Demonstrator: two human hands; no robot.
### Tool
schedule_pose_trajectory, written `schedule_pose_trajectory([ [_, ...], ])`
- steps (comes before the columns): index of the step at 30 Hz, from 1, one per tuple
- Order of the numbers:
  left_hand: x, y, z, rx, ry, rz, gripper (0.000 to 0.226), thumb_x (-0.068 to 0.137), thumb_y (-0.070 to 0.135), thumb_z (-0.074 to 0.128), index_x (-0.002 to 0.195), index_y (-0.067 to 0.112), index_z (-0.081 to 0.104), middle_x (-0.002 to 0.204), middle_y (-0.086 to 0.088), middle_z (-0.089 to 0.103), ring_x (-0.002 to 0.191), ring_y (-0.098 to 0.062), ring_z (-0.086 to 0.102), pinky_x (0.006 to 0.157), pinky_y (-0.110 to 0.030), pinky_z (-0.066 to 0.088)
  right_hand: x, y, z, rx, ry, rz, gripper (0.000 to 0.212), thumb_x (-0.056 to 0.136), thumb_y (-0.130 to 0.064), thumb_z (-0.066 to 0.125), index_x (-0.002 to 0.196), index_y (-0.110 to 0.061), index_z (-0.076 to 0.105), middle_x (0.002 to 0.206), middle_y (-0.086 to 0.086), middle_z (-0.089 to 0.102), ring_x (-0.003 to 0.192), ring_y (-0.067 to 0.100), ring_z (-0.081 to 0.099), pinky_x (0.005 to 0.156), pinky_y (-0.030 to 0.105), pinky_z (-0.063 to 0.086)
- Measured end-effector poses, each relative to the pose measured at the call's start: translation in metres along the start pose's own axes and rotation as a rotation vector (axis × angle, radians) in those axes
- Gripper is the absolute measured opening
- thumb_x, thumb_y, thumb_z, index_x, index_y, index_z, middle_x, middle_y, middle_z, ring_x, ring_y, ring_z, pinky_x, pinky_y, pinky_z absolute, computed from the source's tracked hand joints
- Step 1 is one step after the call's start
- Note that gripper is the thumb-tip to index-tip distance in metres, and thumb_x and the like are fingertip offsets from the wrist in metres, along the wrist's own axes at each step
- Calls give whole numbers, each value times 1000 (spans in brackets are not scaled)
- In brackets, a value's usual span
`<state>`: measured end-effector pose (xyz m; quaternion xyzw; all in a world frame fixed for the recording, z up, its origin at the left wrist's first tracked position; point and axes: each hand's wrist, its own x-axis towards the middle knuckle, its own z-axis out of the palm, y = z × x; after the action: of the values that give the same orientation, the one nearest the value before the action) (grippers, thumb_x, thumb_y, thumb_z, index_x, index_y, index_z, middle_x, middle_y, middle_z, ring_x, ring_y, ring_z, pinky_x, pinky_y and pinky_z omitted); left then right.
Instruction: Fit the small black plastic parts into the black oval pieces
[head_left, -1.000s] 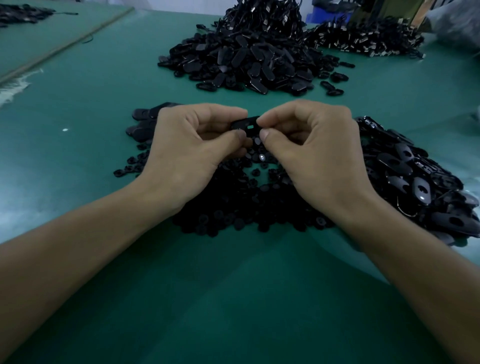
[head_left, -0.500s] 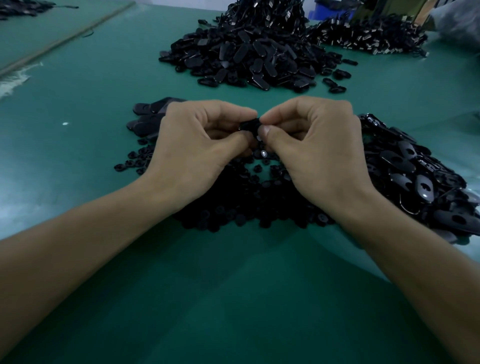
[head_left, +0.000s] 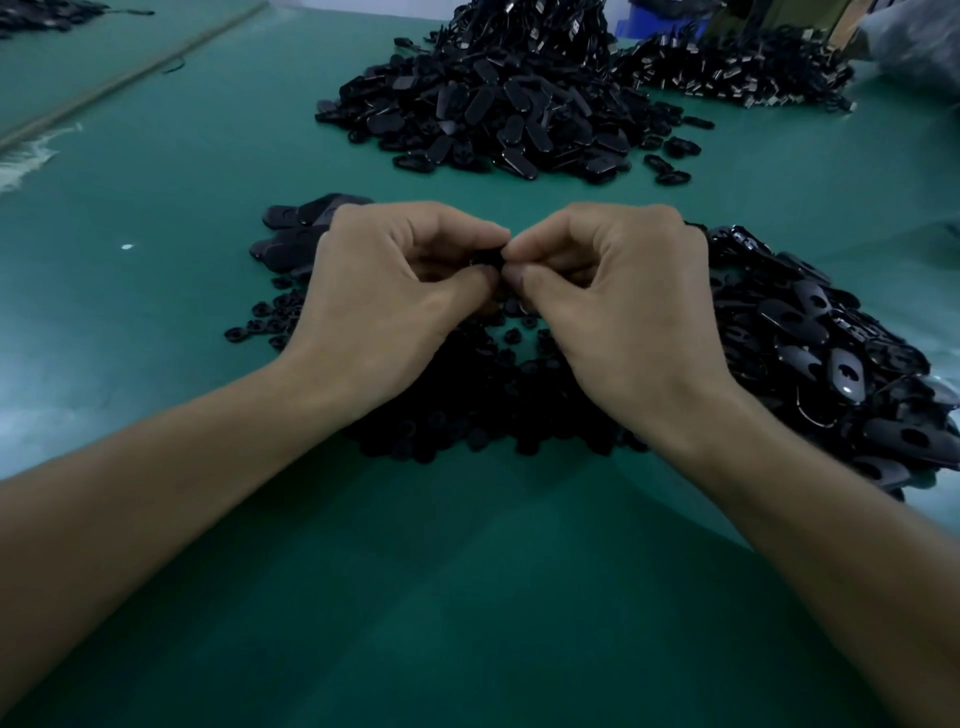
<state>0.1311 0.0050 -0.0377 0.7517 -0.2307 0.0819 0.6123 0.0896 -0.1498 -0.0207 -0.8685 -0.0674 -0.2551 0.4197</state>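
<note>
Table (head_left: 467, 597): left hand (head_left: 395, 296) against right hand (head_left: 618, 301)

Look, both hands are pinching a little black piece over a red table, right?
Not quite. The table is green, not red, as the head view shows. The left hand and the right hand do pinch a little black piece over it.

No txt, labels, brands or nos. can be read on the oval pieces (head_left: 831, 364), small parts (head_left: 270, 325) or bench (head_left: 156, 208).
</note>
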Motion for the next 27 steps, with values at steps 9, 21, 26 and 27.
schedule_pose_trajectory([
  [9, 4, 4, 1, -262, 67, -123, 12, 89, -2, 71, 91, 9, 72, 81, -7, 78, 74, -18, 75, 67, -22, 58, -3, -2, 0, 5, -3, -53, 22, 92, -11, 71, 110, -20, 77, 91, -8, 67, 84, -2, 61, 73, 6, 44],
  [21, 6, 4, -3, -283, -11, -129, 18, 84, -1, 76, 95, 11, 71, 73, -6, 75, 63, -14, 71, 64, -21, 57, 6, 8, -11, 155, -98, 46, 19, 90, -18, 74, 103, -33, 73, 92, -10, 72, 88, 5, 69, 85, 30, 58],
  [26, 5, 4, -3, -302, -20, -133, 20, 79, 3, 79, 95, 11, 69, 71, -6, 75, 64, -17, 72, 64, -23, 58, 9, 12, -15, 267, -158, 90, 17, 86, -14, 79, 95, -26, 73, 78, -3, 75, 74, 9, 73, 71, 24, 58],
  [27, 5, 3, -3, -302, -20, -134, 21, 76, 7, 80, 94, 11, 70, 71, -6, 75, 64, -17, 72, 65, -23, 58, 10, 13, -15, 283, -164, 97, 17, 85, -13, 80, 94, -26, 73, 77, -2, 75, 72, 9, 72, 67, 20, 55],
])
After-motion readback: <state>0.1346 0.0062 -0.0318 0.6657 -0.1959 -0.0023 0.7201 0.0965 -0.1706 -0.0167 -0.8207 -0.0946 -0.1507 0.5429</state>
